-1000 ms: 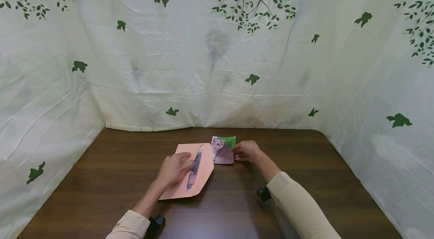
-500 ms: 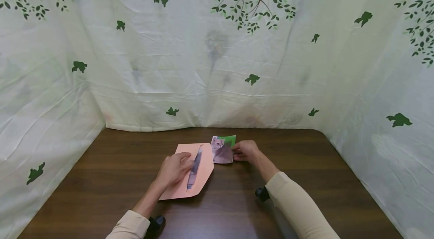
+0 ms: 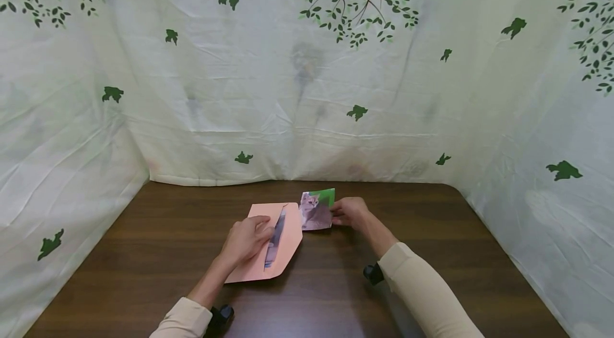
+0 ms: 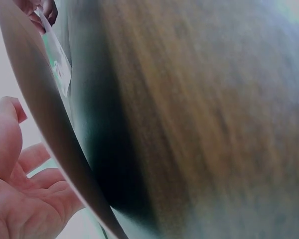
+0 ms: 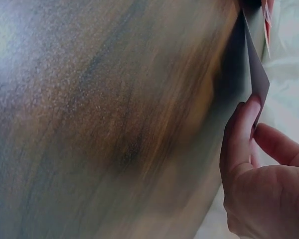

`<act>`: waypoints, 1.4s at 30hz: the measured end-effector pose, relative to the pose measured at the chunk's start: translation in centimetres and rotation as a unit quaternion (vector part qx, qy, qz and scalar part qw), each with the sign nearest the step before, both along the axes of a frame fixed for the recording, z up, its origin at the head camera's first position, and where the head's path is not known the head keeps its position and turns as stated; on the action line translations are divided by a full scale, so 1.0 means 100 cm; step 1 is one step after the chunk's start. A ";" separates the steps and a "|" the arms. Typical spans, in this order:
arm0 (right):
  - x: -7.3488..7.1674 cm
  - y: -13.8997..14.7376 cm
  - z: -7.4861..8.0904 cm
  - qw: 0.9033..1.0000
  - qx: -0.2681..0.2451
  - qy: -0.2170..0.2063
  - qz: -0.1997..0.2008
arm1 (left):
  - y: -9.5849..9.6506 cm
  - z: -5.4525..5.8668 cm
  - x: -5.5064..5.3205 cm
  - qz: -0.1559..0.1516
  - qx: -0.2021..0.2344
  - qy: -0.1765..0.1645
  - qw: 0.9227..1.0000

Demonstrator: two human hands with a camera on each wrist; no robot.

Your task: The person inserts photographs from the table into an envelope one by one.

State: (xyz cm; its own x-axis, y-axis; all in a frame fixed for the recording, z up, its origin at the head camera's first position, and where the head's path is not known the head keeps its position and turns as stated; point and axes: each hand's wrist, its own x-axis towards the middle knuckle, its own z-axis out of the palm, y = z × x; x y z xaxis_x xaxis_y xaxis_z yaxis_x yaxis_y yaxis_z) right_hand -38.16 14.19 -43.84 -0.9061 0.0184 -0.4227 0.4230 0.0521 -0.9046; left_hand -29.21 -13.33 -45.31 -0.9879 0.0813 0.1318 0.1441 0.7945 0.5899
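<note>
A pink envelope with a slanted slit, through which a printed picture shows, is tilted over the wooden table. My left hand holds it from the left, thumb beside the slit; some fingertips are hidden. In the left wrist view the envelope appears edge-on beside my left hand. Just right of the envelope, a small cat photo with a green corner stands slightly tilted. My right hand pinches its right edge. The right wrist view shows the photo between thumb and fingers of my right hand.
The brown wooden table spreads around both hands. A pale cloth with printed branches and green leaf shapes hangs behind and at the sides. Dark wrist cameras sit under both forearms.
The cat photo has lifted and tilted a little, its green top corner moving up, with my right hand rising slightly. My left hand and the envelope have stayed put.
</note>
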 end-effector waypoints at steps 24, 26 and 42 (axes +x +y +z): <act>0.005 0.014 0.019 1.000 -0.010 -0.004 0.013 | 0.000 0.002 0.002 0.002 0.000 -0.005 1.000; 0.007 0.014 0.020 1.000 -0.013 -0.004 0.019 | 0.000 0.002 0.003 0.003 0.000 -0.006 1.000; 0.013 0.020 0.037 1.000 -0.016 -0.003 0.027 | 0.001 0.002 0.004 0.000 0.004 -0.003 1.000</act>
State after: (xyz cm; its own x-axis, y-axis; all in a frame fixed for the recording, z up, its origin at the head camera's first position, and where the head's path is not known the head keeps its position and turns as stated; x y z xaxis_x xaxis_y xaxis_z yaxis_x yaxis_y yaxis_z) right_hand -36.89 16.16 -40.16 -0.9033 -0.0439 -0.4268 0.4249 0.0470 -0.9040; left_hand -28.83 -13.27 -45.10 -0.9887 0.0794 0.1269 0.1401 0.7894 0.5977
